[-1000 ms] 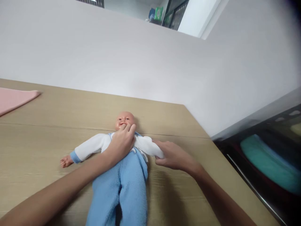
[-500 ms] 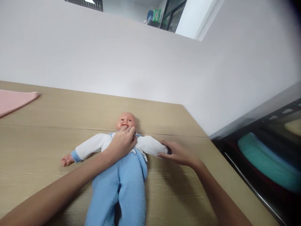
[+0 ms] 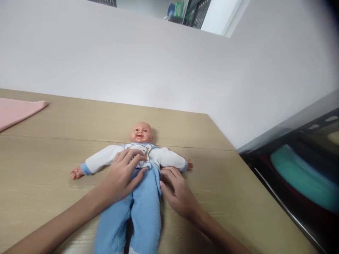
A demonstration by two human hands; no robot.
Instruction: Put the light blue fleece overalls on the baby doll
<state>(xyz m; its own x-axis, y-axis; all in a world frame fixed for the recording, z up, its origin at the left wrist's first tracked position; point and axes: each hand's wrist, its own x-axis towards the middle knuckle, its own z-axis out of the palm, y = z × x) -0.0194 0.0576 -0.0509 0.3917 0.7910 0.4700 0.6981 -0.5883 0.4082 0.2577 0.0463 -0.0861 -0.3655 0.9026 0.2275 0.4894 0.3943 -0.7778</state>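
Note:
A baby doll (image 3: 141, 132) lies on its back on the wooden table, arms stretched out to both sides. It wears a white top (image 3: 102, 158) with blue cuffs and a printed front, and fluffy blue trousers (image 3: 145, 208). My left hand (image 3: 124, 176) rests on the doll's belly with its fingers apart, covering part of the print. At the doll's waist on the right, my right hand (image 3: 176, 190) touches the side of the trousers, thumb apart from the fingers. The doll's feet are out of the frame.
Pink cloth (image 3: 18, 112) lies at the table's far left. A white wall (image 3: 137, 67) rises behind the wooden table (image 3: 217, 169). Beyond the right edge, a dark rack (image 3: 265, 176) holds folded teal fabric (image 3: 299, 180).
My right hand has let go of the doll's sleeve and moved left to its waist; the cuff and small hand now show. My left hand has slid down from the neck to the belly.

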